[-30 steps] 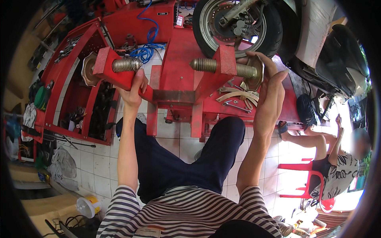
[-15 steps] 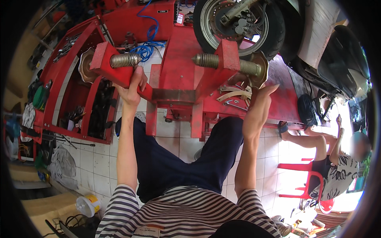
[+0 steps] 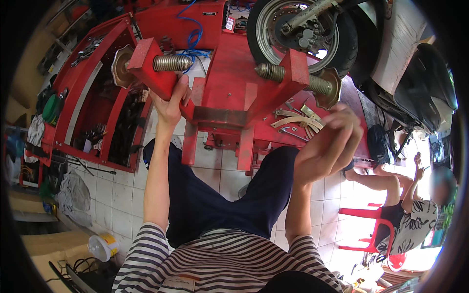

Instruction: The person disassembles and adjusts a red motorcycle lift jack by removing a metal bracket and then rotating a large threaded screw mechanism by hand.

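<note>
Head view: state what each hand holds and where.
Left hand: the red frame's left arm, gripped just below its threaded screw. Right hand: nothing visibly held, near the right handwheel.

A red-painted metal clamp with two arms and a worn, darkened crossbar (image 3: 220,116) is mounted at the near end of a red metal bench (image 3: 227,75). Each arm is pierced by a threaded, brass-toned steel screw, the left one (image 3: 171,63) and the right one (image 3: 271,73) being pointed toward each other, with their conical tips held well apart. The outer ends are capped by scalloped metal handwheels, left (image 3: 122,67) and right (image 3: 329,89) (more thread is exposed beside the right). The red paint is visibly scuffed.
</note>
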Available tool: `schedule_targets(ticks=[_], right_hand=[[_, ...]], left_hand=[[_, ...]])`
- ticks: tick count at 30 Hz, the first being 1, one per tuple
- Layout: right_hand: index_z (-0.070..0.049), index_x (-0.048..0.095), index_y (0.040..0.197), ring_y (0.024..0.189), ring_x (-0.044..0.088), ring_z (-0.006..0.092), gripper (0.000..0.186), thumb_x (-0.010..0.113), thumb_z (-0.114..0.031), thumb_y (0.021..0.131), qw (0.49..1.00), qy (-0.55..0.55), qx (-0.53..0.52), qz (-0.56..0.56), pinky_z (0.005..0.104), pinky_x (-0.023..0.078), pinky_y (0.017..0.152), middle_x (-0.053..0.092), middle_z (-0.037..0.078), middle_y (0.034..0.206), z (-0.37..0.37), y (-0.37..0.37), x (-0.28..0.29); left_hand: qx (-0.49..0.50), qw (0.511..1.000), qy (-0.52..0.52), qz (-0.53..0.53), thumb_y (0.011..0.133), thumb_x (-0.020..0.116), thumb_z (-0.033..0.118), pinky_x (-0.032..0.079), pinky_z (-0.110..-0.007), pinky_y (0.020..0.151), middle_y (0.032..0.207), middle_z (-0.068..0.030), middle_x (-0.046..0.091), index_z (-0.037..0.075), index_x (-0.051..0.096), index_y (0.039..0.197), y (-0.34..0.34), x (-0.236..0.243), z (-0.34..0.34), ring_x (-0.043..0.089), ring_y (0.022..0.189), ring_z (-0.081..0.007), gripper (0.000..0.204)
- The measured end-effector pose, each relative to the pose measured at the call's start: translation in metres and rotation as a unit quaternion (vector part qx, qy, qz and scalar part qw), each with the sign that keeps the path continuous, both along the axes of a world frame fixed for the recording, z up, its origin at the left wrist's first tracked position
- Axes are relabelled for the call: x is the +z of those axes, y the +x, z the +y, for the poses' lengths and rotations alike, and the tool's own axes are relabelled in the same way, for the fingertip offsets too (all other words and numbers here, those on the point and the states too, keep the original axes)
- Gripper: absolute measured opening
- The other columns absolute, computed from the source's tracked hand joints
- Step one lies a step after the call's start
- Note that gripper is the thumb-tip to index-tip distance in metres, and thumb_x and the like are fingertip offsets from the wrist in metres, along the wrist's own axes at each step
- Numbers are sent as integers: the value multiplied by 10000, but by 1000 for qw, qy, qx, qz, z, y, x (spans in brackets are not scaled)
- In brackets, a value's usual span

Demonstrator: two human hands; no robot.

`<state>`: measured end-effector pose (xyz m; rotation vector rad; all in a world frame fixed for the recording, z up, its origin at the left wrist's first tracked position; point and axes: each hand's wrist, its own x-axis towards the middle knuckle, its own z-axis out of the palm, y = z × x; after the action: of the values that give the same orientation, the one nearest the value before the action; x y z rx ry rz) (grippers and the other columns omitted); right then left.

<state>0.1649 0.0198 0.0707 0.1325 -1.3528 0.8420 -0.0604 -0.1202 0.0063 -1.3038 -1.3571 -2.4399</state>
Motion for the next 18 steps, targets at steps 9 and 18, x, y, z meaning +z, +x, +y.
schedule_targets(ticks=[9, 18], right_hand=[[42, 533, 1092, 977, 557, 209, 424, 265, -284, 1051, 975, -43, -72, -204, 316, 424, 891, 582, 153, 1045, 9, -19, 25], [41, 501, 1046, 895, 491, 208, 385, 246, -248, 1038, 990, -16, -76, -120, 330, 387, 874, 533, 130, 952, 17, -32, 15]], left_hand=[[70, 997, -15, 24, 964, 544, 89, 392, -255, 468, 602, -42, 448, -6, 505, 904, 5, 0, -3, 469, 496, -125, 119], [496, 860, -42, 114, 846, 705, 28, 488, -331, 767, 1184, -156, 388, 20, 302, 1207, 53, -20, -18, 498, 1044, -204, 542]])
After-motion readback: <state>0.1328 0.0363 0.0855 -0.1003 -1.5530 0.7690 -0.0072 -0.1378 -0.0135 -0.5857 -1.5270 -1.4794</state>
